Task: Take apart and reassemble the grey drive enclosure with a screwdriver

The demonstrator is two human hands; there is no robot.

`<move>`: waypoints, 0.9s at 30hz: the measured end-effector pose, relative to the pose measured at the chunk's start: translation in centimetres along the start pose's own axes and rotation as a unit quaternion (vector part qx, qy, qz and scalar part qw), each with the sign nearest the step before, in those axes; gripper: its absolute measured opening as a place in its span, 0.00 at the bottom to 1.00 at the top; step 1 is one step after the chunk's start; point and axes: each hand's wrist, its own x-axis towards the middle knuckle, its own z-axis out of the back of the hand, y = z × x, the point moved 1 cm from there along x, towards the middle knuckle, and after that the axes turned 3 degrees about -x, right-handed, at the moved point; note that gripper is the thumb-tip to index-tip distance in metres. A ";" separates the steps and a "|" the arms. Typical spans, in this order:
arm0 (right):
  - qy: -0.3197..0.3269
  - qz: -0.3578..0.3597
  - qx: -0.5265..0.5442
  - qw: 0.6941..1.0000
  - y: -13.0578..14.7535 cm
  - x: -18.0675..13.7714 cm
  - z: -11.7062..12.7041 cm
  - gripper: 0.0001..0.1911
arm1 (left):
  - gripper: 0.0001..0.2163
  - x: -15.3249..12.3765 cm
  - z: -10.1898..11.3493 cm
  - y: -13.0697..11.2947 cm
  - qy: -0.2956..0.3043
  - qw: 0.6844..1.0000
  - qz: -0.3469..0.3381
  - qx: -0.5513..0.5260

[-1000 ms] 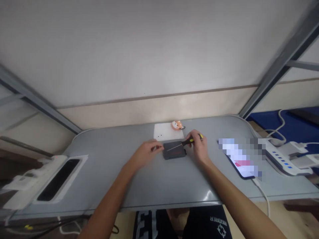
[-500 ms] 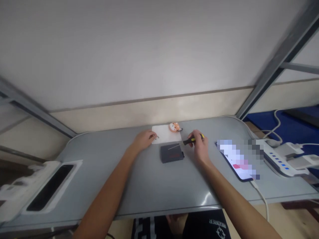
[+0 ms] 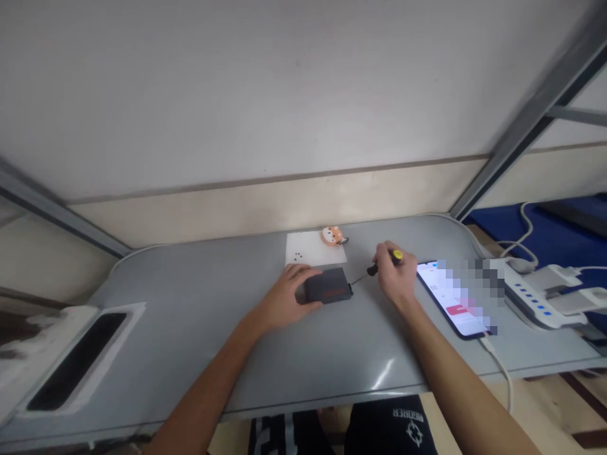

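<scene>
A small dark grey box (image 3: 328,285) with a red mark on top lies in the middle of the grey table (image 3: 303,354). My left hand (image 3: 284,297) grips its left end, fingers curled round it. My right hand (image 3: 393,273) is closed on a screwdriver (image 3: 379,266) with a black and yellow handle. The thin shaft points left and down, its tip at the box's right end. Behind the box lies a white sheet (image 3: 315,251) with a few tiny dark screws (image 3: 297,256) on it.
An orange animal-shaped charm (image 3: 332,236) sits at the sheet's far corner. A lit phone (image 3: 450,298) on a white cable lies to the right, with a white power strip (image 3: 535,294) beyond it. A white tray with a dark insert (image 3: 71,363) is at the left edge.
My left hand came back from the white sheet and took hold of the box's left end. My right hand shifted right, so the screwdriver tip moved from above the box to its right end.
</scene>
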 end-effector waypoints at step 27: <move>0.109 0.013 0.033 0.993 1.0 -2.6 -1.6 0.19 | 0.28 -1.1 1.4 0.3 -0.006 0.999 0.004 -0.036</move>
